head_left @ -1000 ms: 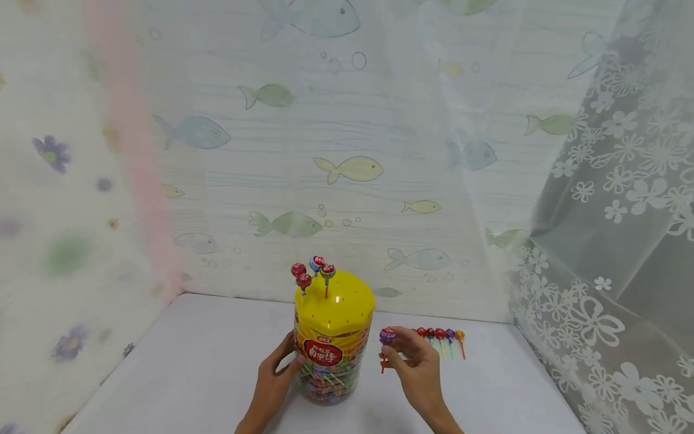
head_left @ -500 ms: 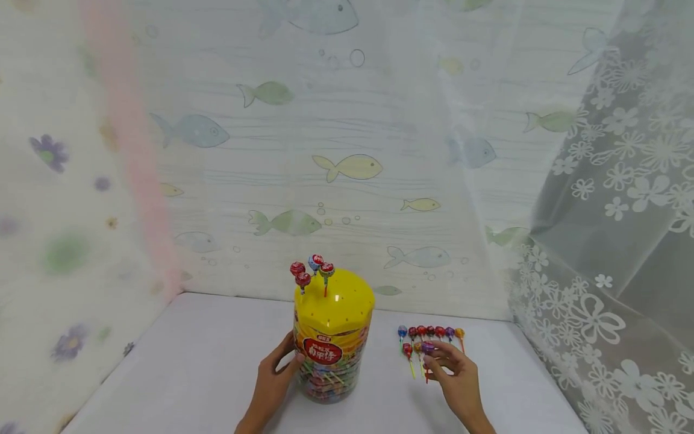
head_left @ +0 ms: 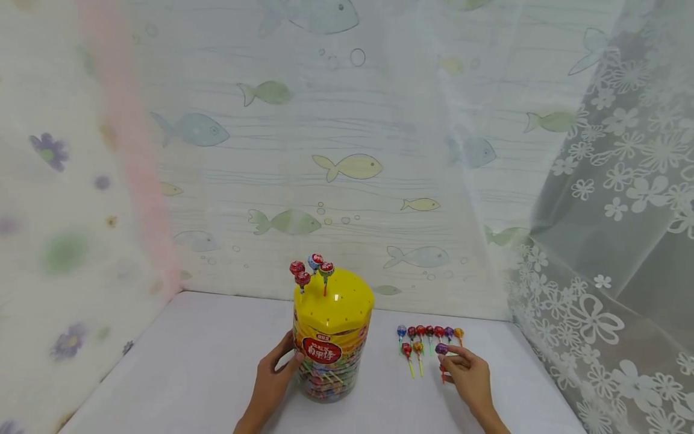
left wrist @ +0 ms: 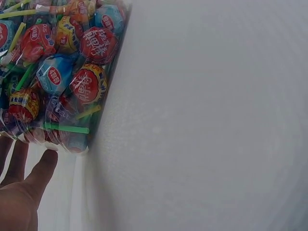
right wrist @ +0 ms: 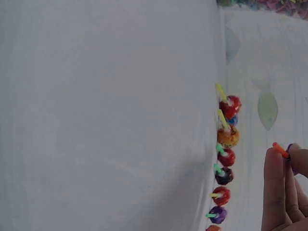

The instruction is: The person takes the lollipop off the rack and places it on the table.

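Observation:
A clear round jar (head_left: 332, 352) full of wrapped lollipops stands upright on the table. Several lollipops (head_left: 326, 269) stick up from the left part of its yellow lid (head_left: 347, 301). My left hand (head_left: 273, 375) holds the jar's left side, thumb on the front and fingers going behind it. In the left wrist view those fingers (left wrist: 42, 173) lie along the jar's wall. At the right, my right hand (head_left: 470, 377) pinches a purple-wrapped lollipop (head_left: 441, 349) by thumb and fingers, head up. Its orange stick (right wrist: 280, 150) shows between the fingertips in the right wrist view.
Left of the right hand lie a red lollipop (head_left: 407, 349) and an orange one (head_left: 418, 348), sticks toward me. Behind them several more lollipops (head_left: 430, 331) form a row. A fish-print curtain (head_left: 347, 169) closes the back; a lace curtain (head_left: 602, 337) hangs at the right.
My right hand has carried the purple lollipop from beside the jar to the right, past the two front lollipops, bringing them into view. My left hand has stayed at the jar.

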Demonstrator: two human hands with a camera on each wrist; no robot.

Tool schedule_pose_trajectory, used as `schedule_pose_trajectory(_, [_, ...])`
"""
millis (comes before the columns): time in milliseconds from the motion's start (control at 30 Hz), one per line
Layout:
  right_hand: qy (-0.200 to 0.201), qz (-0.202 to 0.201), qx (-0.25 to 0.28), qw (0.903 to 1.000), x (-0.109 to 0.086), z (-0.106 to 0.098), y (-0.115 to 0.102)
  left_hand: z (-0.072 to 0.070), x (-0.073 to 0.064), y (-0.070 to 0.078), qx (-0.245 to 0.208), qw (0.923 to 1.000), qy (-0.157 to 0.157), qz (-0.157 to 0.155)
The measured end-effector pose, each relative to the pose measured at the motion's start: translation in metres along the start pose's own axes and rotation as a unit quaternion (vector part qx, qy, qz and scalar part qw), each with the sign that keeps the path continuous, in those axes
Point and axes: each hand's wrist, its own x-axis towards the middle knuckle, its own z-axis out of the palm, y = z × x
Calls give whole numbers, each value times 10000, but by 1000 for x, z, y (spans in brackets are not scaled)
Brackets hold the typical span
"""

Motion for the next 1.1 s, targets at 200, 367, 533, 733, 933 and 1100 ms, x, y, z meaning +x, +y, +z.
schedule_pose_trajectory(200, [-154,70,-521,9985,16,4,5,0,0,1,-30,10000,8,-24])
schedule_pose_trajectory(367, [-413,35,-826,9957,26,9,7,0,0,1,-3,10000,22,-37])
schedule_pose_trajectory(533, [-450,-6,-1029,9937,34,14,8,0,0,0,21,10000,8,-66])
schedule_pose_trajectory(733, [-499,-67,-1366,9893,40,19,8,1,0,0,3,10000,8,-81])
schedule_pose_trajectory(933, [-587,180,-1351,9889,41,22,6,1,-1,0,36,9999,13,-97])
schedule_pose_trajectory(1100, [-665,280,-1326,9885,41,23,8,0,0,-1,65,9999,80,-75])
